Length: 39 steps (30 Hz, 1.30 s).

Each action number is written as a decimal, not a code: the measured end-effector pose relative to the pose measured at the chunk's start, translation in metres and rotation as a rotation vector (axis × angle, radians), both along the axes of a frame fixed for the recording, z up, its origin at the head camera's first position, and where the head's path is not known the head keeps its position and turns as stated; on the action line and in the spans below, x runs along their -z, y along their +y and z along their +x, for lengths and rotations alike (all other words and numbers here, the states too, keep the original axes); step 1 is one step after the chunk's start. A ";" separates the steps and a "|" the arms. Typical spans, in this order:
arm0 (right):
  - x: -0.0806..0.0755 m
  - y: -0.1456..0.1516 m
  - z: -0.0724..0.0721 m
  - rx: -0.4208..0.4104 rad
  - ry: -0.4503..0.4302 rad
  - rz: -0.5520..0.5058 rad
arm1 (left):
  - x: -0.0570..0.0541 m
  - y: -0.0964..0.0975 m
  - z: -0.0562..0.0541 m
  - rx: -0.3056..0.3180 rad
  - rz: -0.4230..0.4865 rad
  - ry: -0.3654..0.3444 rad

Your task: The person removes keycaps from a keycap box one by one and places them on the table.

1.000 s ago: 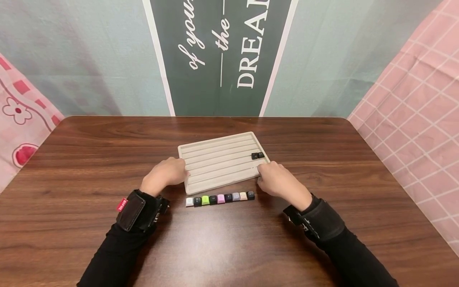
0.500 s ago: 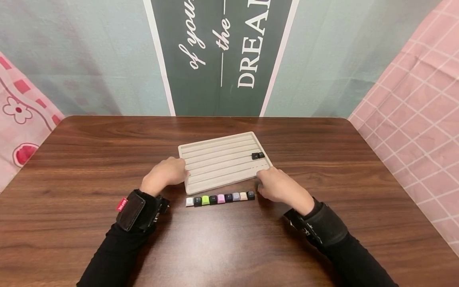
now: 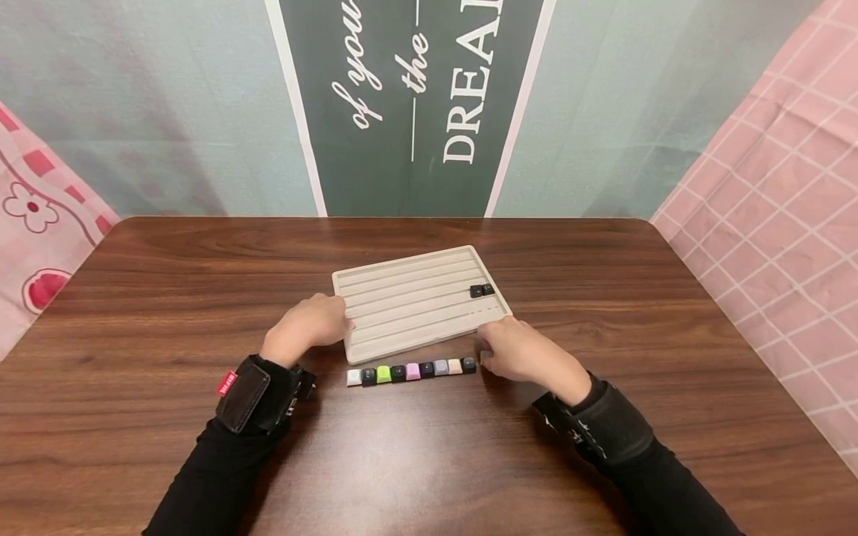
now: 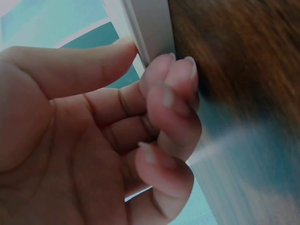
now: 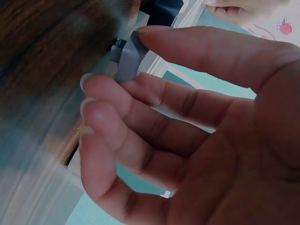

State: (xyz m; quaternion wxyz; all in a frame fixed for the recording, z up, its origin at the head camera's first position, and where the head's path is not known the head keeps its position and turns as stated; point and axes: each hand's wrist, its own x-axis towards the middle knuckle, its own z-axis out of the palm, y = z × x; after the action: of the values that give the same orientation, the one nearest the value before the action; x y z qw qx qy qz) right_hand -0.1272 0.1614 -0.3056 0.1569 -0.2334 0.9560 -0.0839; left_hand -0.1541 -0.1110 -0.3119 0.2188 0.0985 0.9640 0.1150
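My left hand (image 3: 311, 321) pinches the left edge of a beige ridged tray (image 3: 402, 335), thumb at the rim and curled fingertips against its side wall (image 4: 157, 28). My right hand (image 3: 523, 350) is just off the tray's near right corner. Between its thumb and index finger is a grey keycap (image 5: 131, 56), mostly covered by the hand in the head view. A row of several keycaps (image 3: 412, 371), white, black, green, pink, grey and cream, lies along the tray's near side. Its right end, a black keycap (image 3: 468, 365), is close beside my right fingertips.
Two black keycaps (image 3: 481, 290) sit in one tray channel near the right edge. The tray lies slanted on a brown wooden table (image 3: 201, 275). A printed backdrop (image 3: 409, 186) rises behind the table, and pink cloths (image 3: 771, 186) hang at both sides.
My right hand has shifted slightly toward me, uncovering more of the tray's near right corner. The left hand, tray and keycap row have stayed where they were.
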 end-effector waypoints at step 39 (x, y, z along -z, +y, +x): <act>0.003 -0.003 0.001 -0.077 -0.035 -0.034 | -0.001 -0.001 -0.001 -0.001 0.006 -0.021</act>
State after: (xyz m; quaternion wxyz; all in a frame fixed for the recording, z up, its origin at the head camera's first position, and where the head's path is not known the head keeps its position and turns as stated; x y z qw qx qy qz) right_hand -0.1258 0.1579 -0.3082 0.1725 -0.2709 0.9419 -0.0981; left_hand -0.1551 -0.1115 -0.3109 0.2286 0.0974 0.9613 0.1190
